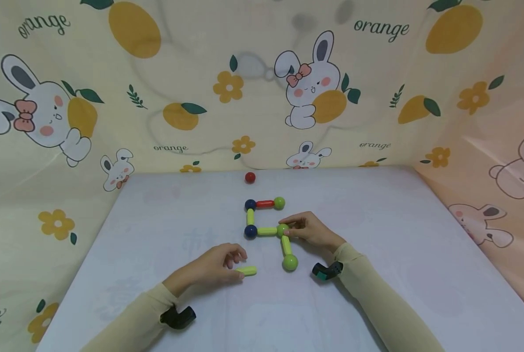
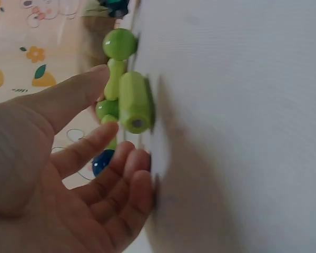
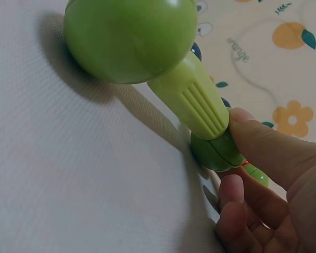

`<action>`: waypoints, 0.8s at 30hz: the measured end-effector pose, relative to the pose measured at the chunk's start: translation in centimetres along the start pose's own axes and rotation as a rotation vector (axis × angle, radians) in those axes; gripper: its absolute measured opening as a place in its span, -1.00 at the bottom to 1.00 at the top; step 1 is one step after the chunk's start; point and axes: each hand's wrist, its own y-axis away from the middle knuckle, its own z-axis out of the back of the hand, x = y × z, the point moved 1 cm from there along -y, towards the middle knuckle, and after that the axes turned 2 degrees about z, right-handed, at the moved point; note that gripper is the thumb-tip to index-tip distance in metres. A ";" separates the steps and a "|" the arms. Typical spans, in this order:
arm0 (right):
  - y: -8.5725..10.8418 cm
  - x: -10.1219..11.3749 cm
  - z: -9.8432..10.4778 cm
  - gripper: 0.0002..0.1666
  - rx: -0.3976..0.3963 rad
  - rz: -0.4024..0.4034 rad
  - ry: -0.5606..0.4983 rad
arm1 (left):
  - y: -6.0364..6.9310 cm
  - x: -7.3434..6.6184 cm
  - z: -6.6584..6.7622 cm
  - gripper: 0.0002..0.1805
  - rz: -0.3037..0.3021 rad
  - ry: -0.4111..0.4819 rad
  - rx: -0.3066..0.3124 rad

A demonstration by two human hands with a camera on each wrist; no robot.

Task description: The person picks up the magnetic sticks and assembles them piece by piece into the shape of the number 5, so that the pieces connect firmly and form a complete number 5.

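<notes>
A joined figure of balls and rods lies on the table: two dark blue balls (image 1: pixel 251 231), green balls, light green rods (image 1: pixel 267 231) and a red rod (image 1: pixel 265 203). My right hand (image 1: pixel 308 230) pinches the middle green ball (image 3: pixel 216 153) between thumb and fingers. From that ball a light green rod (image 3: pixel 192 97) runs to a larger-looking green ball (image 1: pixel 290 262) nearest me. My left hand (image 1: pixel 215 264) is beside a loose light green rod (image 1: pixel 247 271), its thumb at the rod's left end. In the left wrist view this rod (image 2: pixel 134 103) lies just past the parted thumb and forefinger.
A single red ball (image 1: pixel 250 177) sits near the back edge of the white table (image 1: pixel 359 205). Behind and beside the table hangs a cloth (image 1: pixel 253 112) printed with rabbits and oranges. Each wrist wears a black device (image 1: pixel 178 318).
</notes>
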 end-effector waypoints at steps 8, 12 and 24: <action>0.0 0.1 0.0 -0.57 -0.002 0.006 -0.007 | 0.1 0.2 -0.6 -0.71 -0.037 -0.115 -0.046; -0.2 0.1 0.0 -0.58 0.001 0.008 0.002 | -0.2 0.2 -0.9 -0.81 -0.056 -0.144 -0.079; 0.0 0.1 0.0 -0.56 0.003 0.015 -0.011 | -1.9 -1.8 -1.9 -0.82 -0.042 -0.040 -0.050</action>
